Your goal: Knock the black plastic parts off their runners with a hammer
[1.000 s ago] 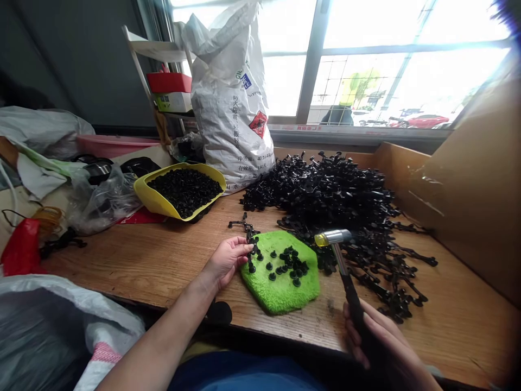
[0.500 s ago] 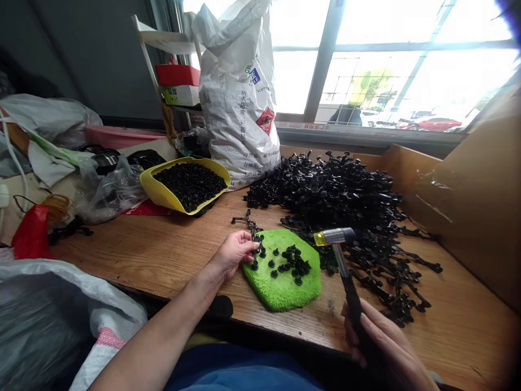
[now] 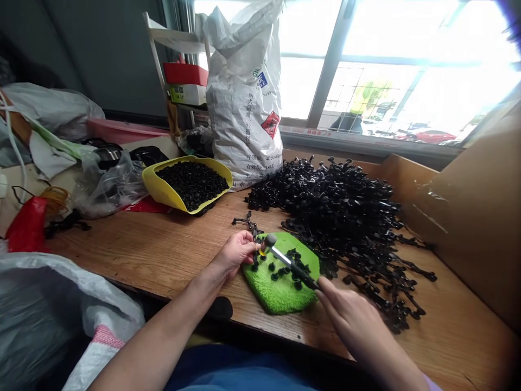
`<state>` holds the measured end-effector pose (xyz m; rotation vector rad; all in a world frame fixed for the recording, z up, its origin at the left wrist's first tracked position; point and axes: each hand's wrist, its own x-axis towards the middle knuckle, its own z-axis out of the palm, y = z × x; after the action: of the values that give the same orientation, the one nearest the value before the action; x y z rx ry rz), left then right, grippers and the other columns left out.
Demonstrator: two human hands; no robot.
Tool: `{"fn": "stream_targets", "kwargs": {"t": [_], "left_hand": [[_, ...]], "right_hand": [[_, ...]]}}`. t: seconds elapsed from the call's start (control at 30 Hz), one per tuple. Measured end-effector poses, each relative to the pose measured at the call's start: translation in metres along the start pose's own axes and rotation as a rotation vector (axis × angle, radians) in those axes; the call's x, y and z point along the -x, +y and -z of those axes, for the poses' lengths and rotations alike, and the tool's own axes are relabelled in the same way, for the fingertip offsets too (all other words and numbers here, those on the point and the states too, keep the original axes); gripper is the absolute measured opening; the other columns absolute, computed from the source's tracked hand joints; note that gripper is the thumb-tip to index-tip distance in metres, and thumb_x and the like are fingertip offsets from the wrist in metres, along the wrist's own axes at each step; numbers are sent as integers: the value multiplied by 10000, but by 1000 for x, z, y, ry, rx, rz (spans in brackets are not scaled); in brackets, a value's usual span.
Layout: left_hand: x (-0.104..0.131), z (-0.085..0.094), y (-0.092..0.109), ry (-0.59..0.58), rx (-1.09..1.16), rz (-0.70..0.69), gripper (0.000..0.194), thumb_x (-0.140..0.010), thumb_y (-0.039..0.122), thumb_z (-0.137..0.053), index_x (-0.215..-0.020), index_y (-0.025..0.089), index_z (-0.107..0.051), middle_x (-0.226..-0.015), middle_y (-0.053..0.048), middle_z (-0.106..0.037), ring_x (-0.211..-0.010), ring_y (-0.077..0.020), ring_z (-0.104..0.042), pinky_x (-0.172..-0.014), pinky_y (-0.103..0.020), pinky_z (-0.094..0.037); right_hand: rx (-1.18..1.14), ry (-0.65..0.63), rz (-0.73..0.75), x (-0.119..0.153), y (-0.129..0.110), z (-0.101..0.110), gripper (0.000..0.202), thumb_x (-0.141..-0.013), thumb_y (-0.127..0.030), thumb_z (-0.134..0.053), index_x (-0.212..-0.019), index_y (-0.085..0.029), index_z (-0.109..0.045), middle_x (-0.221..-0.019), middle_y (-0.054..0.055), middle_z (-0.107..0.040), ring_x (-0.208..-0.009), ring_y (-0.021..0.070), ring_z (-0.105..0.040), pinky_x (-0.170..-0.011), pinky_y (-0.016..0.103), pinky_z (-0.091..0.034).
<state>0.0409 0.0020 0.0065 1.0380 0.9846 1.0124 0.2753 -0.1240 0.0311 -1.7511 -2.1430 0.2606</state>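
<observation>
My left hand (image 3: 237,251) is closed on a branched black plastic piece (image 3: 245,220) at the left edge of a green cloth pad (image 3: 272,298). Small black round parts (image 3: 274,276) lie scattered over the pad. My right hand (image 3: 342,304) grips the dark handle of a small hammer (image 3: 280,257). The hammer's head is over the pad's upper left part, with its yellow face down beside my left fingertips. Whether that face touches the black piece cannot be made out.
A large heap of black branched pieces (image 3: 342,201) covers the table's back right, beside cardboard (image 3: 459,217). A yellow scoop (image 3: 163,193) full of small black parts and a tall white sack (image 3: 244,119) stand behind. Another sack (image 3: 49,304) is at front left.
My right hand has swung the hammer left and down, from right of the pad to beside my left fingers. My left hand has stayed almost in place, still holding the black piece.
</observation>
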Motion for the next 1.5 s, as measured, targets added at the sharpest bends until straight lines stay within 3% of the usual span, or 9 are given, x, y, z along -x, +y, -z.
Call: {"fn": "stream_targets", "kwargs": {"t": [0.17,0.37,0.53,0.83,0.97,1.1,1.2,1.4,1.5], "left_hand": [[0,1,-1,-1,-8,-11,281,-605,202,-684,-715,162,-428,-551,64,-505,-354,-17,-385,-302,-109,-303],[-3,1,-4,31,-58,-31,291,-604,232,-701,-706,163,-436,-501,75,-489,-320,-19,-371,-293,-115,-277],[-4,2,1,13,-41,19,319,-561,228,-752,-705,142,-480,-531,60,-520,-327,-5,-364,-310,-118,-241],[-9,1,18,-190,-176,112,283,-588,226,-758,-812,118,-622,-595,23,-572,-427,-18,-408,-385,-129,-243],[-10,-3,22,-245,-242,113,259,-588,231,-756,-792,113,-648,-580,10,-580,-432,-40,-414,-395,-159,-250],[-10,-6,24,-256,-261,112,251,-579,235,-758,-772,112,-656,-562,11,-579,-431,-44,-409,-406,-164,-246],[-10,-8,24,-246,-275,113,243,-569,233,-760,-754,112,-659,-547,15,-572,-429,-43,-398,-408,-165,-244],[-13,-7,25,-271,-314,128,250,-569,232,-757,-764,110,-660,-556,18,-561,-432,-38,-393,-408,-162,-254],[-15,-6,26,-270,-339,137,246,-560,232,-759,-751,112,-662,-549,18,-556,-437,-43,-395,-410,-166,-254]], "right_hand": [[-45,72,-15,0,2,6,267,-937,-397,-279,-957,-230,-487,-623,11,-562,-550,192,-549,-521,270,-368],[67,-76,-60,-1,3,1,290,-934,-398,-282,-922,-254,-534,-648,28,-606,-603,229,-589,-540,296,-375],[-255,100,-105,10,13,5,262,-926,-407,-335,-887,-228,-523,-580,-11,-536,-479,151,-494,-508,264,-370],[-619,128,-266,34,32,1,258,-907,-426,-389,-814,-213,-502,-545,-41,-434,-437,115,-398,-417,235,-338],[-570,118,-287,40,38,-5,279,-904,-433,-390,-781,-215,-513,-546,-32,-464,-455,126,-441,-436,234,-359],[-430,174,-229,40,43,-11,259,-889,-418,-419,-832,-222,-579,-679,18,-616,-677,203,-591,-565,250,-431],[-368,176,-197,39,46,-15,256,-887,-409,-420,-854,-230,-601,-767,38,-663,-764,232,-616,-545,245,-431],[-300,125,-166,33,36,-6,270,-917,-405,-370,-915,-219,-566,-678,26,-613,-633,199,-582,-543,262,-400],[-302,195,-134,25,27,4,254,-934,-390,-333,-968,-222,-520,-645,14,-583,-565,179,-558,-525,263,-390]]}}
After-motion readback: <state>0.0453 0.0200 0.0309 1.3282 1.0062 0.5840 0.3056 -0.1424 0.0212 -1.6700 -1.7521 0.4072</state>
